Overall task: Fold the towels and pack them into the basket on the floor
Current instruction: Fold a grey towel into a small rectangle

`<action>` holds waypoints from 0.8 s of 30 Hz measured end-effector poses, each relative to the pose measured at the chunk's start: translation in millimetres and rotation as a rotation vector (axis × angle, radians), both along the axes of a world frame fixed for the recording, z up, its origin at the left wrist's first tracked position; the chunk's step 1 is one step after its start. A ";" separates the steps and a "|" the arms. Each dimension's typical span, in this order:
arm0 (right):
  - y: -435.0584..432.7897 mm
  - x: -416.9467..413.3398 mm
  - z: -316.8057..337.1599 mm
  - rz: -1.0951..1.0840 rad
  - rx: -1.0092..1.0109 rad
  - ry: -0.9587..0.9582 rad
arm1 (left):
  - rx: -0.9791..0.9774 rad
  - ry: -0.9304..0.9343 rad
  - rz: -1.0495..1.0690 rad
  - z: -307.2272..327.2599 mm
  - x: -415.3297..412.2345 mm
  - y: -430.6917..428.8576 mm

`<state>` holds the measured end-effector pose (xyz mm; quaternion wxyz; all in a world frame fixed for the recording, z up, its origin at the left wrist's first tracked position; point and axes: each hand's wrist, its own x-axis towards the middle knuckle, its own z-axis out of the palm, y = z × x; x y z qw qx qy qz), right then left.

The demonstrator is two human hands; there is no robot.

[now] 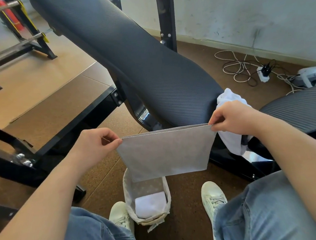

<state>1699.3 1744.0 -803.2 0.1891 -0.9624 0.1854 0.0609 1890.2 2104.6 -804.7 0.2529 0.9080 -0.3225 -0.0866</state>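
A grey towel point(166, 153), folded double, hangs in the air in front of me. My left hand point(96, 143) pinches its upper left corner and my right hand point(232, 118) pinches its upper right corner. Directly below it on the floor, between my two shoes, stands a small cloth-lined basket point(128, 194) with a folded white towel point(150, 203) inside. The grey towel's lower edge hides the basket's far rim. A crumpled white towel point(232, 142) lies draped over the end of the black bench point(139, 60), behind my right hand.
The black padded bench runs diagonally from the upper left. Its black steel frame point(74, 119) crosses the brown floor at the left. A second black pad point(300, 112) is at the right. White cables and a power strip point(263, 73) lie by the wall.
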 end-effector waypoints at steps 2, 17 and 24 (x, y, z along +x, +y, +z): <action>0.3 0.1 -0.6 0.004 -0.004 0.024 | -0.009 0.028 0.011 -0.2 2.4 2.3; 8.7 4.6 -2.0 -0.058 0.313 -0.007 | -0.045 0.072 0.106 -7.2 4.4 -4.5; 13.1 9.7 8.3 -0.220 0.794 -0.223 | -0.344 0.165 0.273 -2.0 18.5 -5.9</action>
